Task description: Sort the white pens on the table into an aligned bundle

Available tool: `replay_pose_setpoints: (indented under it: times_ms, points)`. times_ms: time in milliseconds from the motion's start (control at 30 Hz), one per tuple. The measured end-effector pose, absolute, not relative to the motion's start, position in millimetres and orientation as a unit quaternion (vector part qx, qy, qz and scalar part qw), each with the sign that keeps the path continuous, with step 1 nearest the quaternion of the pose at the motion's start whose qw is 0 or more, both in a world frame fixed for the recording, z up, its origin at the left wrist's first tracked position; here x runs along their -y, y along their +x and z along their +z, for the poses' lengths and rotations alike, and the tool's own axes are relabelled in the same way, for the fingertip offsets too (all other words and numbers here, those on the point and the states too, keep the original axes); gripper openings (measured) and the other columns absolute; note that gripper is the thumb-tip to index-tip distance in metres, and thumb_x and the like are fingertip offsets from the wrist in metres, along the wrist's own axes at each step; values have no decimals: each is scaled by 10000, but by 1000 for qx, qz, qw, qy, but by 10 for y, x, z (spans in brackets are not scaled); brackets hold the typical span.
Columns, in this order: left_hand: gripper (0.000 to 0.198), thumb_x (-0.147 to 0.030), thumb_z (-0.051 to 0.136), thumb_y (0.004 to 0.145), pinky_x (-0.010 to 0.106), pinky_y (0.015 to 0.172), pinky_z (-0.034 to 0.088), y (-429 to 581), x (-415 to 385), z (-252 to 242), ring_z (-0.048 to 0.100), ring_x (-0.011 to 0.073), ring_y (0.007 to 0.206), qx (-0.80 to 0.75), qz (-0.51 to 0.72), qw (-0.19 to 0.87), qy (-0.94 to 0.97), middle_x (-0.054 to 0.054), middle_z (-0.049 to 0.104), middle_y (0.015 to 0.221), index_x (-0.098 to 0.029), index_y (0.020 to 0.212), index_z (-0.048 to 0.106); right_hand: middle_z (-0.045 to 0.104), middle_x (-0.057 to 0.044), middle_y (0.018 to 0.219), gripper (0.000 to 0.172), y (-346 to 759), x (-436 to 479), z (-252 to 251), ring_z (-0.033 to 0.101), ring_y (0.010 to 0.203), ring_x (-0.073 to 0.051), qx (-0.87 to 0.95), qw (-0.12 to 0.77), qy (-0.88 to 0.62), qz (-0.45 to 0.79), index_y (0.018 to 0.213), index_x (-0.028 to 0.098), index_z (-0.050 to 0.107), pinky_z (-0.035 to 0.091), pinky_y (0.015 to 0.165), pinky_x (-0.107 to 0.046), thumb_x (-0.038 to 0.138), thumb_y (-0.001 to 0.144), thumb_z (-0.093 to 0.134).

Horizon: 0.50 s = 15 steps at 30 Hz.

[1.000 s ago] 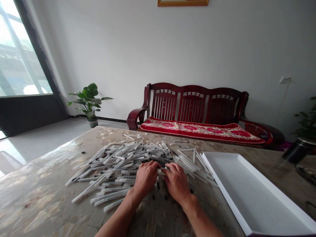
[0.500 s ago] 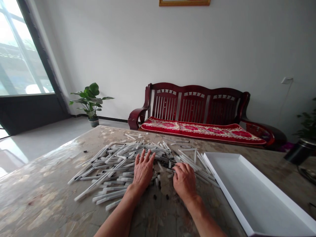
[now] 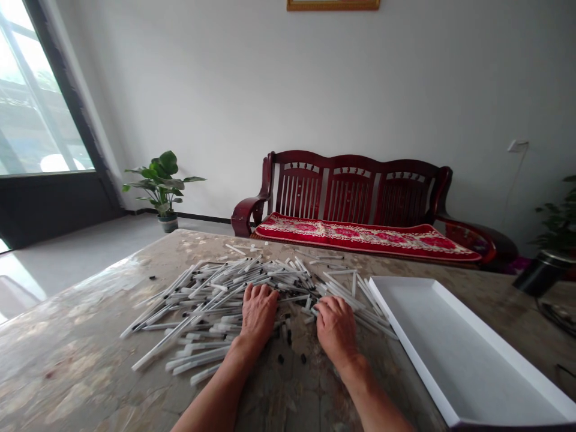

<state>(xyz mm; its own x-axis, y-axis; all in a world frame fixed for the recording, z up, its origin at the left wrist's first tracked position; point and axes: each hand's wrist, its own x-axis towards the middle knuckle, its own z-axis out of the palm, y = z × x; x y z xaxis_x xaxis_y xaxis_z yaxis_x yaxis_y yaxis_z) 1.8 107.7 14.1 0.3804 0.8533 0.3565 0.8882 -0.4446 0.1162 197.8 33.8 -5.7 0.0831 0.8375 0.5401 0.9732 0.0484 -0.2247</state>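
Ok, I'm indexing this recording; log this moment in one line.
left hand: palm down at tube pile | right hand: fingers curled, grip hidden | black pieces: between wrists | white tray: at right

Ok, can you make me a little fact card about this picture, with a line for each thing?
Left hand: palm down, fingers at the pile; I can't tell if it's gripping
Right hand: curled, near loose pieces; anything held is hidden
Pile: many whitish pen-like tubes, some with dark ends, lying every which way
Small bits: two black pieces on the tabletop between the forearms
Tray: white, shallow, to the right of the right hand
Behind: dark red wooden bench with a patterned red cloth
Plant: leafy, potted, at left
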Motion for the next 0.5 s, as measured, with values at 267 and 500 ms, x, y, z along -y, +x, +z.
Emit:
replay_pose_setpoints:
  times_ms: [267,500]
  points:
    - [104,-263,618,857,488,1116,267,36,-1043,128,516,286,1129,531,-184,39,-826,80,643,1116,-243,922,697,710,-63,1051,264,2120,-361,13,594,1040,-234,634,296,-701,-135,966,244,734,421,919,-352,100,882,531]
    - [145,-259,519,932,448,1043,346,86,-1020,170,546,274,1087,538,-217,43,-813,85,665,1072,-223,945,659,711,-16,663,217,2285,-180,356,649,617,-165,617,250,-723,186,789,217,720,417,555,-244,374,863,590]
